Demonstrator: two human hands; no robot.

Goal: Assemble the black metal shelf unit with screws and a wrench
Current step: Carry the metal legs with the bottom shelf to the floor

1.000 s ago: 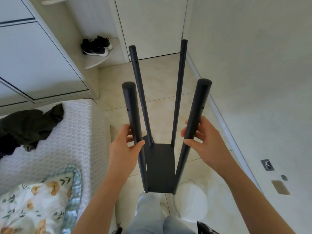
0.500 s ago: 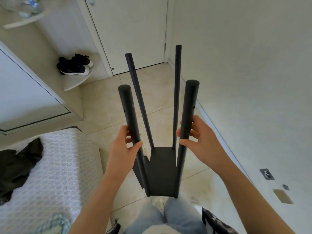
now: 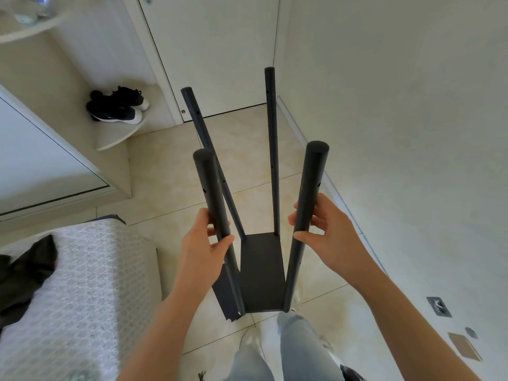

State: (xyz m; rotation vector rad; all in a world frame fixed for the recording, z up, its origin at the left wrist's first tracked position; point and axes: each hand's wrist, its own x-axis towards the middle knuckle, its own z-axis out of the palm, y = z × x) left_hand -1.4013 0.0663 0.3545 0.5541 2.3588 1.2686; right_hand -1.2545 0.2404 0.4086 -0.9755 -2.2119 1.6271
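Note:
The black metal shelf unit [image 3: 261, 270] stands upright in front of me: a flat black shelf plate at the bottom with several round black posts rising from its corners. My left hand [image 3: 204, 248] grips the near left post [image 3: 211, 193] about halfway up. My right hand [image 3: 323, 237] grips the near right post [image 3: 309, 193] at the same height. The two far posts [image 3: 270, 133] lean away toward the door. Small screw holes show along the posts. No screws or wrench are in sight.
A bed with a white patterned cover [image 3: 82, 284] and a dark garment [image 3: 22, 270] lies at the left. Black sneakers [image 3: 118, 107] sit on a corner shelf by the wardrobe. A white door [image 3: 214, 50] is ahead, a wall [image 3: 398, 133] at the right. My legs stand on the tiled floor [image 3: 170, 166].
The view has shifted forward and to the right, so the bed slid left and the floral pillow dropped out of sight. Both hands keep the same hold on the near posts.

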